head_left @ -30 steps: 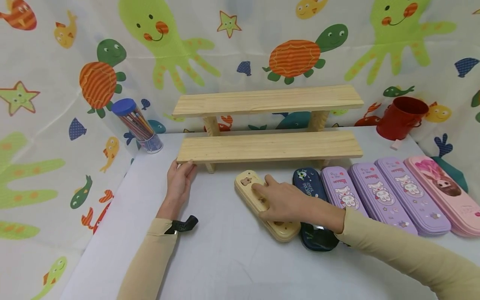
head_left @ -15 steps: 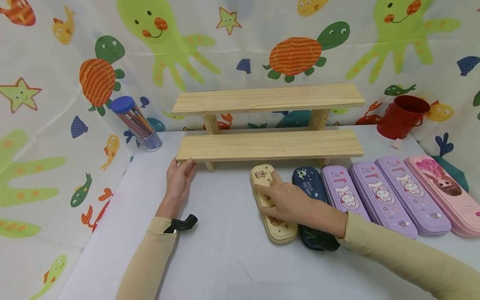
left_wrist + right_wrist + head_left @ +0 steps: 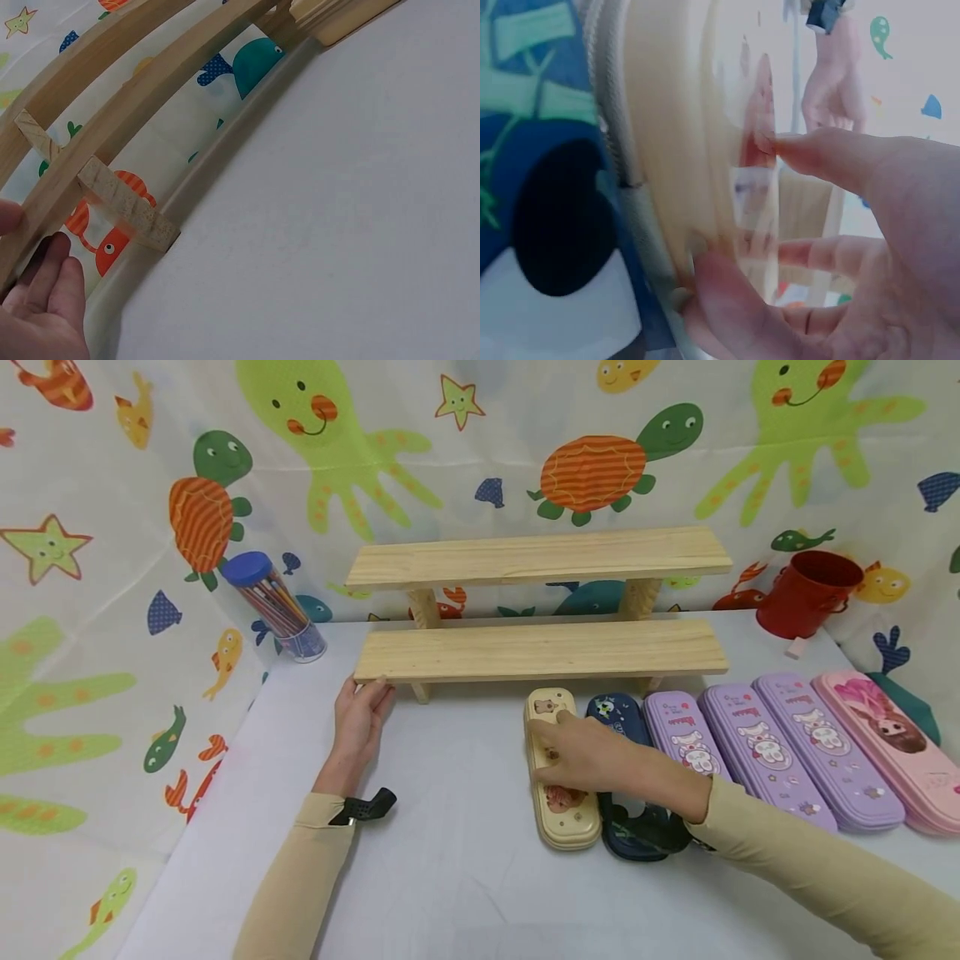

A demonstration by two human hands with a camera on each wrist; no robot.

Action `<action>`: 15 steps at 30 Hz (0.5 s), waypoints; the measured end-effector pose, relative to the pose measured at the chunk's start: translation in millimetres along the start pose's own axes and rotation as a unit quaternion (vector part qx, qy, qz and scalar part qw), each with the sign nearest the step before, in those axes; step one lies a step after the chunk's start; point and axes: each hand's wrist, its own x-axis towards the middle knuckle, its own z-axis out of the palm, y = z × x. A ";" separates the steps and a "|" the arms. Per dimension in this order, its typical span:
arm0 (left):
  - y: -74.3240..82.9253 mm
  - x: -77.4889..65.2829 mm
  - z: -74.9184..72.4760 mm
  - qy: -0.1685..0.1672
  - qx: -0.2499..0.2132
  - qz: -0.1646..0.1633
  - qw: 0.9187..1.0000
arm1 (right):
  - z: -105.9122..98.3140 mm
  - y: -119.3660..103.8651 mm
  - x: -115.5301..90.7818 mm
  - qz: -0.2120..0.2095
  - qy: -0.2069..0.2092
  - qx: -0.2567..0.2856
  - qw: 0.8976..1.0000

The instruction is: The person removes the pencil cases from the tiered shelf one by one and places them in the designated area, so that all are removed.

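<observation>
My left hand (image 3: 358, 718) holds the left end of the lower board of a two-tier wooden shelf (image 3: 540, 652). In the left wrist view, the fingers (image 3: 66, 289) lie below the board's edge, with the thumb over it. My right hand (image 3: 588, 756) grips a cream pencil case (image 3: 567, 828) lying flat on the table. Seen from the right wrist, some fingers (image 3: 731, 296) bend over the case's side and the thumb (image 3: 817, 154) touches its top. A navy pencil case (image 3: 626, 839) lies directly beside the cream one, partly hidden under my right hand and wrist.
Purple pencil cases (image 3: 761, 752) and a pink pencil case (image 3: 892, 752) continue the row to the right. A red bucket (image 3: 806, 597) stands at the back right with a small pale block (image 3: 796, 648) near it. A blue-lidded pencil tub (image 3: 273, 606) stands back left.
The cream pencil case has slid right under my right hand and turned from slanted to nearly straight, ending alongside the navy case. My left hand has stayed at the shelf.
</observation>
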 end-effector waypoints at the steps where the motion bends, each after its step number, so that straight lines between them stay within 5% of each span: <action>1: 0.0 0.3 0.1 0.000 0.000 0.000 1.000 | -1.0 0.3 -0.3 0.003 -0.001 -0.004 1.000; 8: -2.0 -0.3 -1.2 0.004 0.005 -0.002 1.000 | -4.4 3.3 -2.8 0.019 0.014 -0.049 0.999; 15: 1.5 -1.2 -3.1 0.008 0.046 -0.009 0.999 | -30.1 18.1 -9.5 0.004 0.119 -0.056 0.991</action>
